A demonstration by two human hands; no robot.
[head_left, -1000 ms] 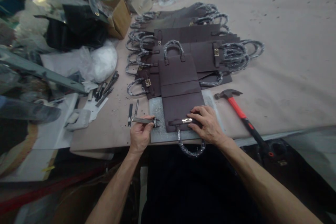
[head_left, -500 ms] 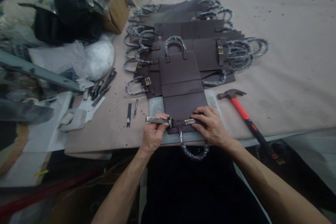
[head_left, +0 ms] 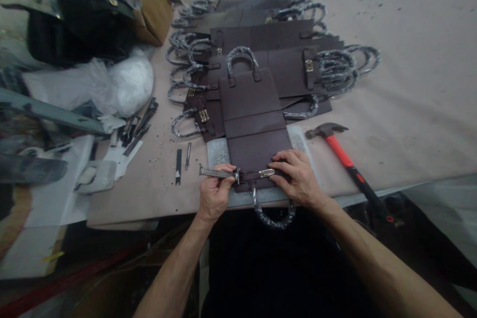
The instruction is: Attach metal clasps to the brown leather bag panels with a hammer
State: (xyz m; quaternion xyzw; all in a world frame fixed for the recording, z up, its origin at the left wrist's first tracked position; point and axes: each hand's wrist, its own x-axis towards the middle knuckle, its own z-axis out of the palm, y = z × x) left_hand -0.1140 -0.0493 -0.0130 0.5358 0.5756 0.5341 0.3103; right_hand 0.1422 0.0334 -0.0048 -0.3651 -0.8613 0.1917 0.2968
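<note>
A dark brown leather bag panel [head_left: 257, 146] lies lengthwise before me, with a plastic-wrapped handle [head_left: 274, 221] hanging over the table edge. Across its near end runs a narrow leather strap [head_left: 249, 177] bearing a gold metal clasp [head_left: 266, 173]. My left hand [head_left: 215, 191] is closed around a metal punch [head_left: 216, 173], held sideways with its wide end by the strap's left end. My right hand [head_left: 298, 176] pinches the strap's right end beside the clasp, its fingers curled over the panel. Under the panel is a pale slab [head_left: 218, 151].
To the right lies a claw hammer [head_left: 341, 151], its grip past the table edge. Overlapping brown bag panels [head_left: 246, 72] with wrapped handles fill the back. Left are a flat forked tool [head_left: 178, 166], a thin metal rod [head_left: 188, 155], other tools [head_left: 136, 126] and a cardboard box [head_left: 154, 10].
The view has shifted slightly, so most things sit a little further left and the back pile higher. Both hands keep the same hold on the punch and strap.
</note>
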